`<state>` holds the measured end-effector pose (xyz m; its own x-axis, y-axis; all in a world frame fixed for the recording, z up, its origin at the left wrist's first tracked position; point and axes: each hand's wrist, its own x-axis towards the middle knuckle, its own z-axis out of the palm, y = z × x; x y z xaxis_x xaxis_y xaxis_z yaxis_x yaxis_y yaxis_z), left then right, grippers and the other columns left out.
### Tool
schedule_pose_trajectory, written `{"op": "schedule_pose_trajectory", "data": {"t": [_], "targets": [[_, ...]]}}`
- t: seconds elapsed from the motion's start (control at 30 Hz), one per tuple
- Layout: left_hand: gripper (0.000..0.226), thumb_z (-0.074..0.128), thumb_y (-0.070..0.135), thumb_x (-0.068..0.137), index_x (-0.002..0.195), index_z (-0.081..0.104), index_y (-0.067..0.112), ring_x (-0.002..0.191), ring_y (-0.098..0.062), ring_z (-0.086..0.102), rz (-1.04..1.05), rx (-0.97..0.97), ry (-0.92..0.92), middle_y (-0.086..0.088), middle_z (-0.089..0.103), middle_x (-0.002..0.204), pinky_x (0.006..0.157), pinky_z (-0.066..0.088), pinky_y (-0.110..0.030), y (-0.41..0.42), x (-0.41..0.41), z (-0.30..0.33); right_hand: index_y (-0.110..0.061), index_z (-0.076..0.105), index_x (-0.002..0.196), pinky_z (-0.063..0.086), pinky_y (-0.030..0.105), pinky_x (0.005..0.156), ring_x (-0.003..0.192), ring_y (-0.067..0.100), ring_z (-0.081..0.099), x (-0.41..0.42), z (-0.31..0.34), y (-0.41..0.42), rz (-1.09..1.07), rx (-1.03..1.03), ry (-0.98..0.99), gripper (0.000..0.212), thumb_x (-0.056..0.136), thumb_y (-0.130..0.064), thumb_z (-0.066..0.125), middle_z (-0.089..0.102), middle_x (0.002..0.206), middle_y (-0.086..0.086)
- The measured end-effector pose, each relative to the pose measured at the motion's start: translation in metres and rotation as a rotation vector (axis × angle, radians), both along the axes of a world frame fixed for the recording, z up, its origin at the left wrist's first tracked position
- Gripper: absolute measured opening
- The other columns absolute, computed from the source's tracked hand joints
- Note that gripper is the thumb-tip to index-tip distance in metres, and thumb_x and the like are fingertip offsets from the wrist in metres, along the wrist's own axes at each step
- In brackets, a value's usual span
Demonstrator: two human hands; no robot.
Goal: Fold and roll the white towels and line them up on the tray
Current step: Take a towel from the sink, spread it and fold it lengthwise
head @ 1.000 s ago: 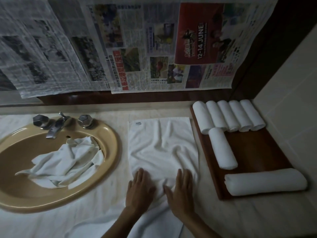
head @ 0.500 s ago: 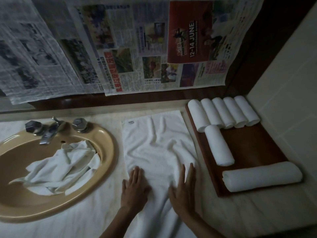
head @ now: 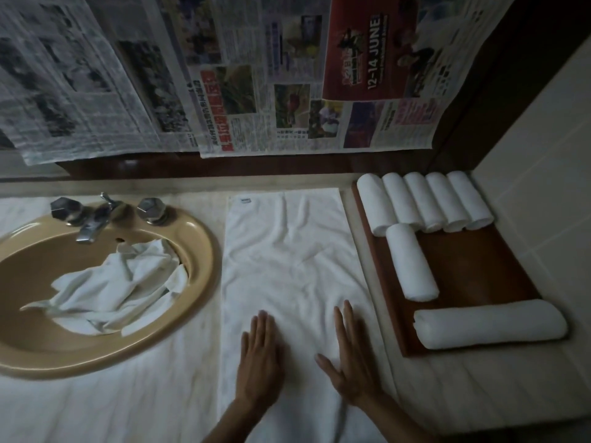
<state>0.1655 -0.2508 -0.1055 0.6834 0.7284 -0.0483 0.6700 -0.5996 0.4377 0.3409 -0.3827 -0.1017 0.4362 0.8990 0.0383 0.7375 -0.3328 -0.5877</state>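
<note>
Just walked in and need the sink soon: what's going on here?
A person is flattening a white towel on the counter, left hand and right hand pressed open on its near end. Seven rolled towels already sit on the wooden tray. More crumpled towels wait in the sink.

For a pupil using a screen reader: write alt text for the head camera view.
Both hands, left hand and right hand, press flat on a white towel spread on the counter. Right of it, a wooden tray holds seven rolled towels; on the left, crumpled towels fill a tan sink.
</note>
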Motion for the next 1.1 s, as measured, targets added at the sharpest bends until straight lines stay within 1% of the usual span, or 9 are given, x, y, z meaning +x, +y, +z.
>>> {"op": "schedule_pose_trajectory", "data": {"t": [0.1, 0.23, 0.37, 0.53, 0.63, 0.73, 0.83, 0.93, 1.1], "targets": [[0.064, 0.025, 0.048, 0.103, 0.155, 0.026, 0.011, 0.152, -0.019, 0.008, -0.008, 0.052, 0.045, -0.006, 0.019, 0.163, 0.121, 0.007, -0.041, -0.005, -0.024, -0.009, -0.018, 0.011, 0.159, 0.009, 0.044, 0.122, 0.154, 0.021, -0.001, 0.005, -0.006, -0.008, 0.0, -0.072, -0.109, 0.078, 0.098, -0.062, 0.031, -0.006, 0.167, 0.003], [0.065, 0.028, 0.047, 0.102, 0.155, 0.026, 0.01, 0.152, -0.02, 0.012, -0.049, 0.078, 0.095, -0.005, 0.019, 0.164, 0.121, 0.009, -0.042, 0.005, -0.047, -0.009, -0.012, 0.031, 0.155, 0.02, 0.051, 0.119, 0.153, 0.022, 0.013, -0.001, -0.015, -0.028, -0.021, -0.178, -0.321, 0.067, 0.102, -0.053, 0.024, 0.013, 0.166, 0.006], [0.062, 0.015, 0.041, 0.106, 0.154, 0.025, 0.003, 0.152, -0.027, 0.01, -0.052, 0.039, -0.025, -0.012, 0.017, 0.163, 0.121, 0.005, -0.043, -0.006, -0.04, -0.004, -0.007, 0.031, 0.153, 0.014, 0.058, 0.12, 0.152, 0.027, 0.017, -0.027, -0.015, -0.026, -0.152, -0.167, -0.332, 0.066, 0.098, -0.044, 0.035, 0.019, 0.165, 0.009], [0.057, 0.018, 0.038, 0.107, 0.156, 0.024, 0.009, 0.152, -0.022, 0.014, -0.129, 0.036, -0.055, -0.005, 0.015, 0.165, 0.12, 0.01, -0.042, -0.022, -0.016, -0.006, -0.012, 0.033, 0.154, 0.022, 0.056, 0.116, 0.152, 0.021, 0.017, -0.039, -0.012, -0.002, 0.122, -0.119, -0.362, 0.06, 0.102, -0.04, 0.035, 0.016, 0.166, 0.002], [0.061, 0.026, 0.042, 0.103, 0.153, 0.031, 0.007, 0.151, -0.021, 0.015, -0.003, 0.08, 0.005, -0.008, 0.023, 0.162, 0.121, 0.01, -0.038, 0.0, -0.042, -0.015, -0.01, 0.035, 0.153, 0.026, 0.055, 0.115, 0.15, 0.023, 0.024, -0.011, -0.018, -0.021, -0.048, -0.151, -0.358, 0.063, 0.102, -0.047, 0.028, 0.023, 0.164, 0.005], [0.064, 0.016, 0.042, 0.106, 0.151, 0.031, -0.001, 0.152, -0.023, 0.008, 0.142, 0.044, -0.027, -0.018, 0.024, 0.16, 0.123, 0.001, -0.035, 0.017, -0.04, -0.009, -0.002, 0.039, 0.148, 0.027, 0.062, 0.114, 0.146, 0.032, 0.031, 0.001, -0.011, -0.017, -0.257, -0.137, -0.328, 0.063, 0.103, -0.043, 0.025, 0.031, 0.159, 0.015], [0.059, 0.013, 0.037, 0.108, 0.153, 0.027, 0.003, 0.152, -0.022, 0.006, 0.02, -0.043, -0.19, -0.014, 0.017, 0.163, 0.122, -0.001, -0.032, 0.006, 0.01, -0.007, 0.0, 0.039, 0.148, 0.032, 0.058, 0.113, 0.148, 0.029, 0.03, -0.02, -0.017, 0.024, -0.068, 0.082, -0.207, 0.051, 0.104, -0.025, 0.035, 0.031, 0.16, 0.013], [0.059, 0.007, 0.038, 0.107, 0.153, 0.028, 0.006, 0.151, -0.023, 0.016, -0.115, -0.065, -0.16, -0.007, 0.017, 0.163, 0.122, 0.004, -0.032, 0.026, 0.027, -0.009, -0.006, 0.039, 0.15, 0.03, 0.052, 0.114, 0.149, 0.02, 0.027, 0.003, -0.022, 0.057, 0.106, 0.059, -0.25, 0.05, 0.105, -0.025, 0.03, 0.025, 0.163, 0.004], [0.066, 0.009, 0.04, 0.107, 0.147, 0.037, -0.005, 0.146, -0.034, 0.027, 0.141, 0.031, -0.202, -0.018, 0.026, 0.156, 0.121, 0.003, -0.028, 0.093, 0.031, -0.011, -0.001, 0.04, 0.148, 0.031, 0.053, 0.116, 0.147, 0.027, 0.031, 0.058, -0.016, 0.086, -0.165, -0.022, -0.275, 0.053, 0.104, -0.029, 0.033, 0.033, 0.158, 0.013]]}}
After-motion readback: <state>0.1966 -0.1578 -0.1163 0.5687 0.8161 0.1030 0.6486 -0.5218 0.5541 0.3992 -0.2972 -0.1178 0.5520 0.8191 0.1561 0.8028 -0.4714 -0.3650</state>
